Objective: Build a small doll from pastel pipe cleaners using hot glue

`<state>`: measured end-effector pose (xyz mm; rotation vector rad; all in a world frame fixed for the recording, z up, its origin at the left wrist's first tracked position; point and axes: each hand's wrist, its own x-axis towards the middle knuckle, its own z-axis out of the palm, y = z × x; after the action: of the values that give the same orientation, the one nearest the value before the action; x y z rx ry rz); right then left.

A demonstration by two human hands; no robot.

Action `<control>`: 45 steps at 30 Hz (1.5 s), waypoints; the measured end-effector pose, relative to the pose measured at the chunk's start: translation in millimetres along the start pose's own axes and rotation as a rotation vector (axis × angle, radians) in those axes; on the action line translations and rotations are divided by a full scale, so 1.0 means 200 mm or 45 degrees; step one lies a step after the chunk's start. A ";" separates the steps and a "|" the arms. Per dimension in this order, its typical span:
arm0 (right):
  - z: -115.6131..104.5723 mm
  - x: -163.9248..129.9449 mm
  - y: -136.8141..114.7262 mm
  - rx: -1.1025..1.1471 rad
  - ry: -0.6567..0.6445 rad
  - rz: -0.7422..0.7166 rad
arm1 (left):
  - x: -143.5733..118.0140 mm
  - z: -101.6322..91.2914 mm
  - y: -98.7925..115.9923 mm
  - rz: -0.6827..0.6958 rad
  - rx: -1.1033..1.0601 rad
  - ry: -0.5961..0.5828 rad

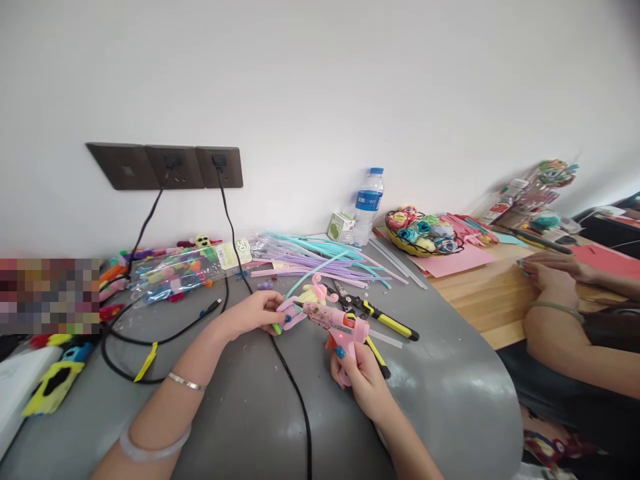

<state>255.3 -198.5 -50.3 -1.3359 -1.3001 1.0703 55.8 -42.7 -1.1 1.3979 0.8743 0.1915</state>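
Note:
My right hand (357,373) is wrapped round the handle of a pink glue gun (330,317), whose nozzle points left. A small light glows on the gun's body. My left hand (267,313) is closed on a lilac pipe-cleaner piece (289,312), with a bit of bright green at its lower end. The nozzle tip is right at this piece; I cannot tell whether they touch. Behind the gun sits a pale yellow and pink fuzzy figure (315,291). Yellow-and-black pliers (387,320) lie beyond my right hand, partly hidden by the gun.
Purple and teal pipe cleaners (320,257) lie at the back near a water bottle (369,207) and small box (341,227). Left is a plastic bag of pompoms (175,273) and black cables (295,380). Right, a flower basket (423,233) and another person's arms (555,300).

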 end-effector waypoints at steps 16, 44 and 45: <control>0.00 0.00 0.04 -0.097 0.003 -0.028 | 0.00 -0.01 -0.01 0.017 0.005 -0.022; 0.00 -0.03 0.02 -0.103 0.187 -0.081 | 0.00 -0.01 -0.01 0.005 -0.009 -0.028; -0.01 -0.04 0.03 -0.061 0.213 -0.093 | -0.01 -0.01 -0.01 0.000 -0.012 -0.026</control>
<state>256.9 -205.6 -55.5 -1.3720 -1.2464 0.8631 53.0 -41.6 -1.5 1.3887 0.8556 0.1811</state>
